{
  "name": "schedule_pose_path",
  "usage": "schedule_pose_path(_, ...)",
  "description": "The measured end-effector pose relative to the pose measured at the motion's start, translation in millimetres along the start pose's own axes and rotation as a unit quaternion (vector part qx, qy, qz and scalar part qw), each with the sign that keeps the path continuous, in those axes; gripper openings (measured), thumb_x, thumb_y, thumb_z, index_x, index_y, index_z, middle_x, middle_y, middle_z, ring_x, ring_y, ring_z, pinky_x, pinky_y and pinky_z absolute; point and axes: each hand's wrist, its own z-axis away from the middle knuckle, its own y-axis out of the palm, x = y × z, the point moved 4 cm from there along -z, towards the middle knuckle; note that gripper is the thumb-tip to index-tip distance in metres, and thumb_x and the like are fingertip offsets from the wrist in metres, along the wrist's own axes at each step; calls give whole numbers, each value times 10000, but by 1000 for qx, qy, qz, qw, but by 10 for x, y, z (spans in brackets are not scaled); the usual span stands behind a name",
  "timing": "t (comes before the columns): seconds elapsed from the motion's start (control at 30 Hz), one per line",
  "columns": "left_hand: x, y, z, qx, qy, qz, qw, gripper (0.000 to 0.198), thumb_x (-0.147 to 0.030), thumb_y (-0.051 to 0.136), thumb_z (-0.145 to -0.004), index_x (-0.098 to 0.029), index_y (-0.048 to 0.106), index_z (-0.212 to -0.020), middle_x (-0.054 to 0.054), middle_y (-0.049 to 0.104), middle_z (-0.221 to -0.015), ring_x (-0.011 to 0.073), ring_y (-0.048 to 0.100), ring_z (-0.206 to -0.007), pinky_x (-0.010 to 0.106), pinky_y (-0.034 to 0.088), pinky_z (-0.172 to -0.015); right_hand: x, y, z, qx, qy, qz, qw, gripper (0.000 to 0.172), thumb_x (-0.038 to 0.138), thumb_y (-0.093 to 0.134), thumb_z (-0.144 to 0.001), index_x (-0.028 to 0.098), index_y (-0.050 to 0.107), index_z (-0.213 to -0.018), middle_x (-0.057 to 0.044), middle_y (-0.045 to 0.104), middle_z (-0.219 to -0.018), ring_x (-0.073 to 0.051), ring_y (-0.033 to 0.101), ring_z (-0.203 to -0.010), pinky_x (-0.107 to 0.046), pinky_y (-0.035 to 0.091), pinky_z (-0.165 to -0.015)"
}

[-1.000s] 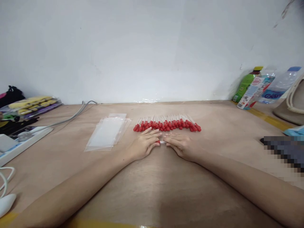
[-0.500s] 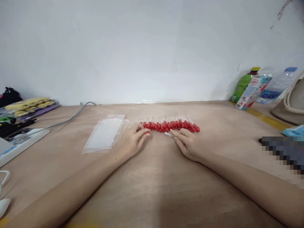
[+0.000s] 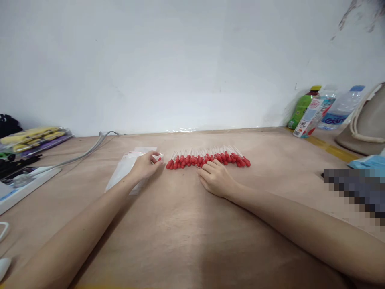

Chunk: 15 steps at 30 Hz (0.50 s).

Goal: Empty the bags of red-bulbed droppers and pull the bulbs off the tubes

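My left hand [image 3: 146,165] pinches 1 red bit [image 3: 159,159] by the bags [image 3: 120,170]. Right hand [image 3: 216,178] curled at near edge of sticks [image 3: 192,159]; can't tell its grip. Bottle label [image 3: 335,120]: "Gam".

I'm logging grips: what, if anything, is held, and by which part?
The left hand seems to pinch a red piece; exactly where is hidden. Whether the right hand holds anything can't be told.

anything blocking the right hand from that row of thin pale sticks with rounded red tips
Nothing visible does: the right hand is at the near edge of the row of sticks. The left hand is away to the left, over the clear plastic bags.
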Motion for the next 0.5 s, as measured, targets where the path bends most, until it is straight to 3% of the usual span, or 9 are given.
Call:
schedule_pose_path(0.1, -54, 2, 11, 5, 19, -30, 999, 422, -493, 507, -733, -193, 566, -1025, 17, 637, -789, 172, 566, -666, 274, 408, -620, 58, 60, -26, 23, -9, 0, 1000, 188, 128, 442, -808, 144, 611, -726, -62, 580, -703, -159, 440, -663, -310, 271, -623)
schedule_pose_path(0.27, -276, -87, 64, -68, 76, -40, 994, 338, -451, 489, -765, -181, 606, -930, 40, 616, -801, 193, 547, -740, 301, 409, -689, 95, 113, -36, 68, 32, -36, 997, 173, 137, 453, -808, 139, 600, -718, -69, 580, -718, -160, 449, -692, -307, 296, -660)
schedule_pose_path(0.5, -579, 80, 102, -58, 135, -29, 989, 310, -474, 479, -787, -190, 596, -830, 49, 588, -830, 217, 515, -865, 345, 404, -786, 105, 75, -51, 106, 98, -133, 981, 244, 356, 539, -785, 131, 591, -704, -59, 557, -736, -158, 462, -737, -296, 337, -708)
